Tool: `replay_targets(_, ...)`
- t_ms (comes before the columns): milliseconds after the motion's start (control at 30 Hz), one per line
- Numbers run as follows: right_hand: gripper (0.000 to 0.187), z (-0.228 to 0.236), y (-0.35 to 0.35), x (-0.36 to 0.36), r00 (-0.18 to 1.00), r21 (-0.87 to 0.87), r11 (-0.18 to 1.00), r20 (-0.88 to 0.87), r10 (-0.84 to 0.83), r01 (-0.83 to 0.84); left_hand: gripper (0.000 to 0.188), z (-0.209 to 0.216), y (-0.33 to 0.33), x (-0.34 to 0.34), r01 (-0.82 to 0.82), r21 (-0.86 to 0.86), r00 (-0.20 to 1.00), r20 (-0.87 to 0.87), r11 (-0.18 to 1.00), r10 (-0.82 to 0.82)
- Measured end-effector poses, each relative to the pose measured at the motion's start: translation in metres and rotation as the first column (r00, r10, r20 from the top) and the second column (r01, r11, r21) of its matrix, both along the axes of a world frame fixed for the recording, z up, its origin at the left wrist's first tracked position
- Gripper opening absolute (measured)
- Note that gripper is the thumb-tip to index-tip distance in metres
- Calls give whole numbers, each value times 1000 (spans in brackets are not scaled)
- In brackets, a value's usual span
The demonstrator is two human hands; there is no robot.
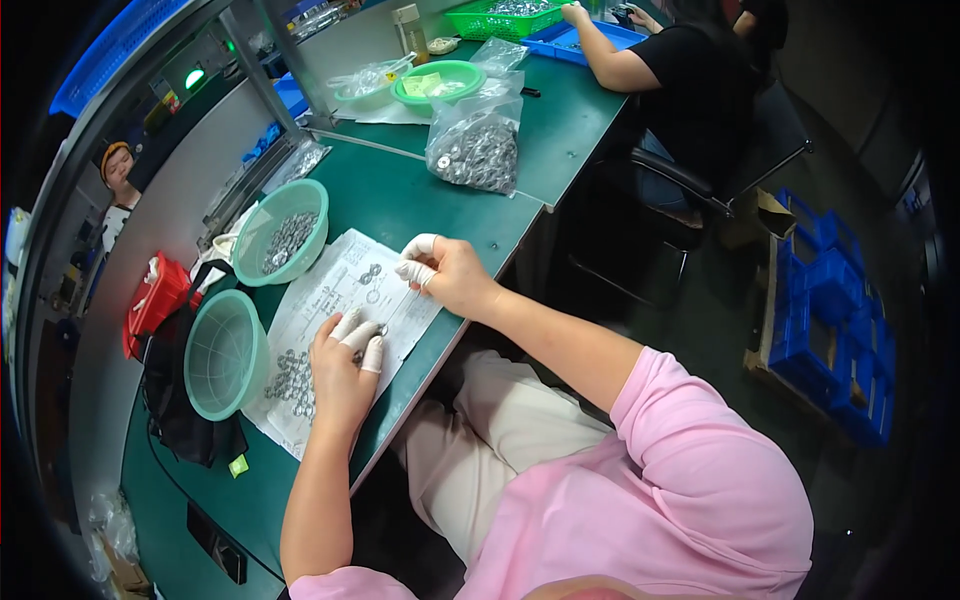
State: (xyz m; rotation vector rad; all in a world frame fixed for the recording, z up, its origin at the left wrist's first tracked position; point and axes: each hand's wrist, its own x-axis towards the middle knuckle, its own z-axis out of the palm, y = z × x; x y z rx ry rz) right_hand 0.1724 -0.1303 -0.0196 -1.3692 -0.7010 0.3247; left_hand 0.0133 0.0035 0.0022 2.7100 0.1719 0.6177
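Observation:
White finger cots cover several fingertips on both hands. My left hand (338, 378) is over the printed paper sheet (328, 285), with a small metal ring (383, 329) between its thumb and a fingertip. To the right, above the sheet's edge, my right hand (462, 280) is closed in a pinch; whatever is between its fingertips is too small to make out. Small round metal parts (288, 385) lie loose on the paper, left of my left hand. Beyond the sheet, a pale green basket (317, 222) holds more metal parts.
Another pale green basket (225, 350) stands left of the paper, near a red bin (165, 300). A clear bag of metal parts (482, 150) sits farther back on the green table (385, 190). A co-worker (695, 90) sits beyond; blue crates (825, 310) stand at right.

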Motion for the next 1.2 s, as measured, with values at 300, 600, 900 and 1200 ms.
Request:
replay_targets(300,10,5,2,1,959,-175,984,283,32,18,20,-11,10,3,47,4,993,110,999,-47)
replay_targets(600,10,10,22,-32,982,-254,964,142,123,-84,16,-15,13,-4,41,-48,991,129,998,-34)
replay_targets(900,10,9,23,-30,978,-313,947,163,134,-78,17,-18,13,-2,-6,-32,993,117,999,10)
replay_targets(1200,12,4,24,-28,944,-370,928,286,164,-49,17,-20,14,-1,-6,-45,993,120,999,11)
